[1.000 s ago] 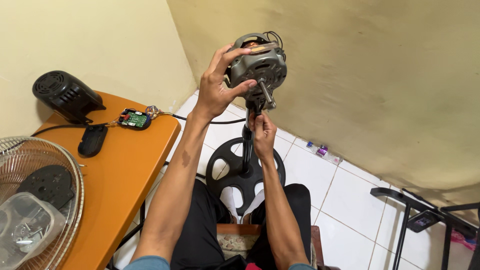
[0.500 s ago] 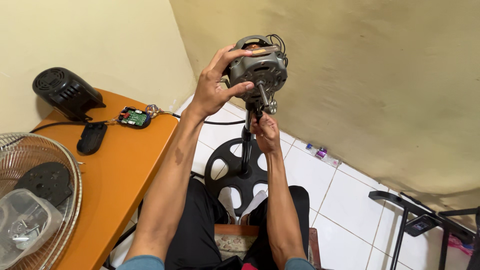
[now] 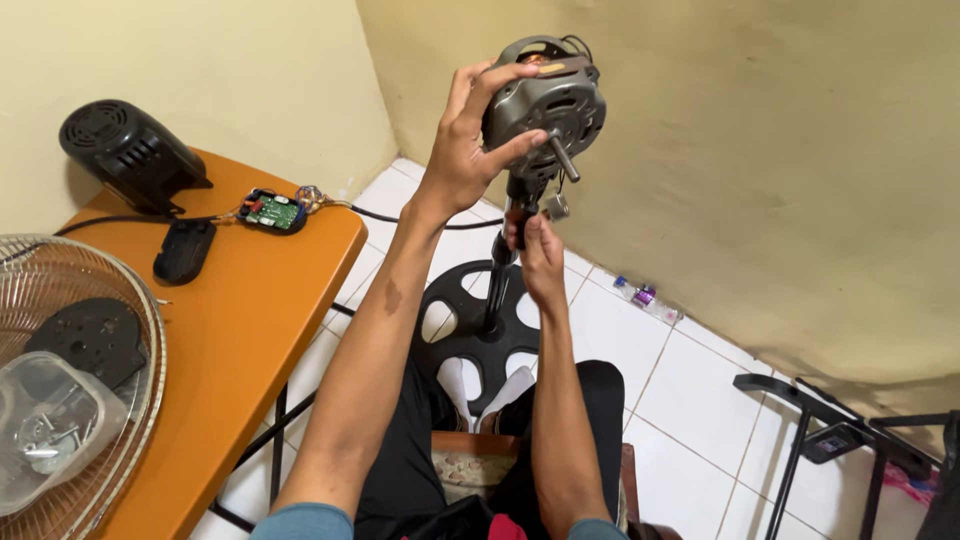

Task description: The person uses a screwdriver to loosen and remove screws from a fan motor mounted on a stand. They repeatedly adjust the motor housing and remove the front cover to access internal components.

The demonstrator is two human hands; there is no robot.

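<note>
A grey fan motor point(image 3: 556, 98) with a bare shaft sits on top of a black stand pole point(image 3: 495, 285) that rises from a round black base point(image 3: 478, 335) on the floor. My left hand point(image 3: 468, 140) grips the motor's left side, thumb across its front. My right hand point(image 3: 536, 250) is closed around the neck of the stand just under the motor, fingers pinching a small part there. What it pinches is hidden.
An orange table point(image 3: 240, 330) at the left carries a black motor cover point(image 3: 130, 155), a green circuit board point(image 3: 273, 212), a black casing point(image 3: 184, 250), a wire fan guard point(image 3: 110, 300) and a clear plastic tub point(image 3: 50, 425). A black metal frame point(image 3: 830, 435) stands at the right.
My hands and the motor keep almost the same pose. The right hand has shifted slightly at the stand's neck.
</note>
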